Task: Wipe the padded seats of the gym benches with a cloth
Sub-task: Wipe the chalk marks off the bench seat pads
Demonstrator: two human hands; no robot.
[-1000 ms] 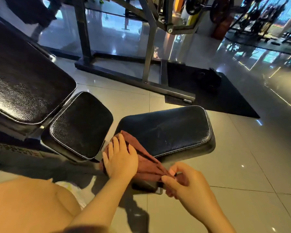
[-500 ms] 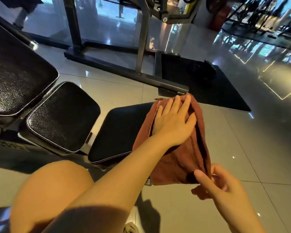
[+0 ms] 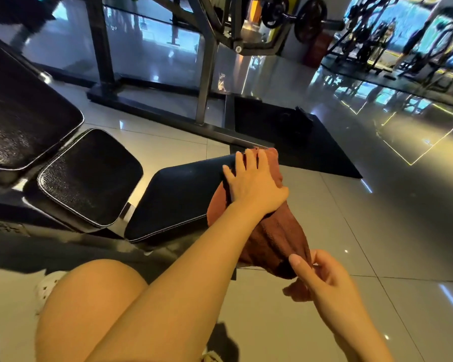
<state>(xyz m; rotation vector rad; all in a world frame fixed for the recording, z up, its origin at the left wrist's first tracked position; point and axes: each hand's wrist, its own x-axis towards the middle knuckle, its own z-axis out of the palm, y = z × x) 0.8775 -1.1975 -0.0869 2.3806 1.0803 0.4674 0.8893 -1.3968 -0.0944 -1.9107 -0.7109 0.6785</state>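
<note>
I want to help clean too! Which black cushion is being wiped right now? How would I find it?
Start at the big metal rack standing on the shiny floor. Three black cushions sit in front of it; take the nearest flat seat pad, on the right. It alone has the reddish-brown cloth draped over its end, the left hand pressing it flat and the right hand pinching its corner.

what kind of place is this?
Almost certainly a gym: black padded bench seats, a steel rack frame on the tiled floor, and a loaded barbell at the back.
</note>
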